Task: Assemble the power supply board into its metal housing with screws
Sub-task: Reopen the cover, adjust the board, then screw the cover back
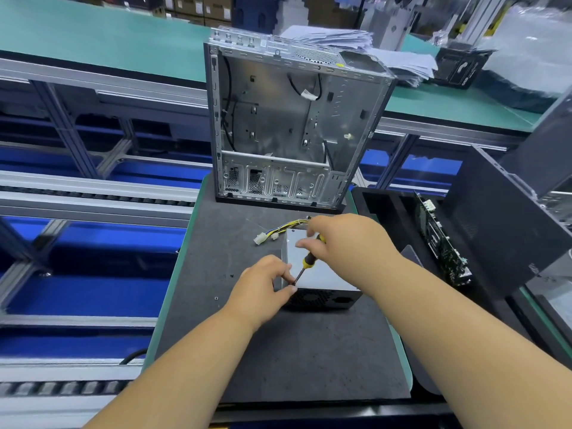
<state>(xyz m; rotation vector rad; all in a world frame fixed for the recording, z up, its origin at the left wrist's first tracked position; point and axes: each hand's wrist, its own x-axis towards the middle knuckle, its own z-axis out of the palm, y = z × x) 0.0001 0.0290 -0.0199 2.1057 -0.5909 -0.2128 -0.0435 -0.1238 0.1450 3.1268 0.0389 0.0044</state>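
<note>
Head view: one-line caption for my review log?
Right hand drives yellow-and-black screwdriver into grey metal power supply box; left hand steadies the tip.

A dark grey foam work mat (278, 360) covers the green-edged bench. At nine o'clock run aluminium-framed conveyor rails (93, 193) over blue flooring (77, 295); at twelve, a long green-topped table (102, 35).

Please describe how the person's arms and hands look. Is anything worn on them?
Both forearms are bare as far as the frame shows: no sleeves, no gloves. The left hand and right hand show no rings, watch or wrist strap. Fingernails look short and unpainted.
</note>
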